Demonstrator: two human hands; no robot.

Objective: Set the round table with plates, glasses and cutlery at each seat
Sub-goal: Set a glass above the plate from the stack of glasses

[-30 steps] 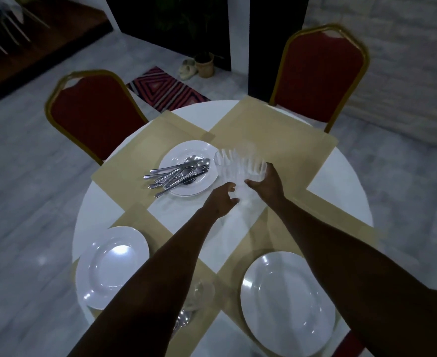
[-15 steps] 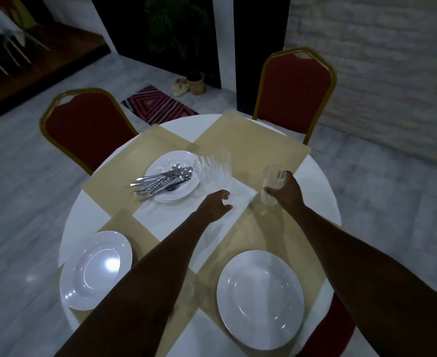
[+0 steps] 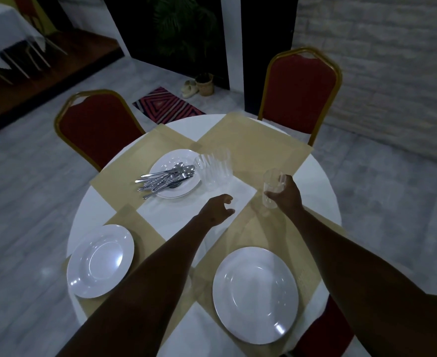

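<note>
A round table (image 3: pixel 323 181) under white cloth and tan placemats is half laid. At about 8 o'clock a white plate (image 3: pixel 100 261) sits on its mat, close to the rim. At 11 o'clock the far plate (image 3: pixel 175 173) carries the whole pile of cutlery (image 3: pixel 163 179) — loose, thin steel that will likely slide and clatter if that plate is tipped. Just right of it stand the remaining glasses (image 3: pixel 214 168), bunched together near the table's middle; how many there are is hard to tell.

The left hand (image 3: pixel 216 210) hovers over the bare cloth at the centre, fingers loosely curled and holding nothing. The right hand (image 3: pixel 285 194), toward 2 o'clock, grips a single glass (image 3: pixel 272 188) around its lower half, thumb and fingers wrapped about the wall, the glass upright just above or on the near-right mat — which cannot be told. Clear, thin-walled and smooth, it looks light, slippery and breakable; a hold low on the body seems the safe one.

At 5 o'clock a second near plate (image 3: pixel 254 295) fills its mat. Open room lies on the far-right mat at 1 o'clock, still bare before a red chair (image 3: pixel 299 91); the table edge there curves away closely, so anything set down wants to sit well inboard.
</note>
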